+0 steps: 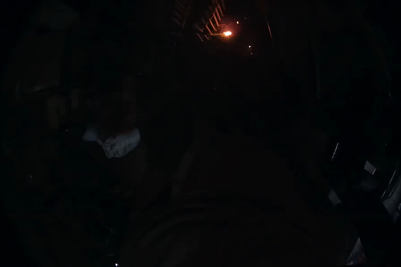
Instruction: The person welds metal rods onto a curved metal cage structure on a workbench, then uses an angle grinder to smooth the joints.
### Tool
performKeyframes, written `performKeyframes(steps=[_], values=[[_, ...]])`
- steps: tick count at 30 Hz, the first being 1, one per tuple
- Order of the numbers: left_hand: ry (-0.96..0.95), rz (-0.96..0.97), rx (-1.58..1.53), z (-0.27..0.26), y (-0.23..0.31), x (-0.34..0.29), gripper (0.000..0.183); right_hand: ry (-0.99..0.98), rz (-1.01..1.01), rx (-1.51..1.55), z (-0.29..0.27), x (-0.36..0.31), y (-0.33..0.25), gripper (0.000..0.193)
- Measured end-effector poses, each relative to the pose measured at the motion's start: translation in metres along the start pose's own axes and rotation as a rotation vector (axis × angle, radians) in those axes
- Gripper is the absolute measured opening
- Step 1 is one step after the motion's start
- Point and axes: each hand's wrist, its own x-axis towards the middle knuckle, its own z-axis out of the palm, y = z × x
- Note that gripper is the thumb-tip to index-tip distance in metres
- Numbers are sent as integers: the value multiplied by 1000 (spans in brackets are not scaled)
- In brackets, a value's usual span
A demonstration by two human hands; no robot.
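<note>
Almost everything lies in darkness. On the left, a crumpled white thing (120,143), perhaps cloth or paper, catches some light. A faint reddish-brown shape borders its upper edge; whether this is my left hand is too dark to make out. No fingers show anywhere, and my right hand cannot be found in the picture. Dim folds of what looks like clothing (200,200) fill the lower middle.
At the top glows a small orange light or ember (227,33), beside a row of slanted bars (214,18). Pale and shiny pieces (370,167) stand at the right. A dim boxy shape (42,66) is at the upper left.
</note>
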Motion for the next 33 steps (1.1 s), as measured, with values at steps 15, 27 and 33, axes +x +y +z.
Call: performKeyframes(steps=[15, 27, 33], values=[[-7, 14, 179, 5, -5, -4, 42, -40, 102, 323, -8, -35, 13, 70], [-59, -41, -16, -7, -1, 9, 35, -182, 283, 203, -6, -23, -8, 74], [-60, -19, -5, -3, -7, 8, 37, -217, 320, 181, -4, -21, 1, 73]])
